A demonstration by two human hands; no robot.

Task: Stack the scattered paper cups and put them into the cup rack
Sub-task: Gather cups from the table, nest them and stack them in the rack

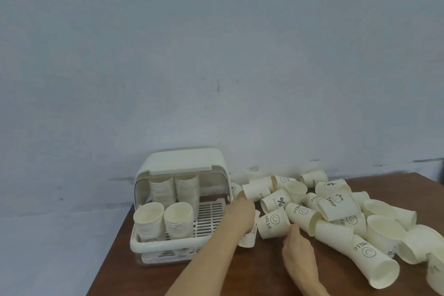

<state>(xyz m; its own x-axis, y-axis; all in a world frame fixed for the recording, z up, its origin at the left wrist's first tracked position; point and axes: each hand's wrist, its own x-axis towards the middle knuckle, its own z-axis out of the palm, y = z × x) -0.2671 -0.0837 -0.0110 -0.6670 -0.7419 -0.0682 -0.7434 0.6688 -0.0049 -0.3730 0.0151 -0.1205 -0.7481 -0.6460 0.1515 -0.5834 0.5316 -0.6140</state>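
Brown table (264, 271): one cup rack (182, 199) holding four cup stacks (165, 209).

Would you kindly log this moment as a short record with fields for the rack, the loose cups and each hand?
rack: lid up, on the table's left end
stacks: four in the rack, two front, two behind
loose cups: a heap right of the rack, most on their sides
left hand: curled round a small cup beside the rack
right hand: fingers straight, at a HELLO cup
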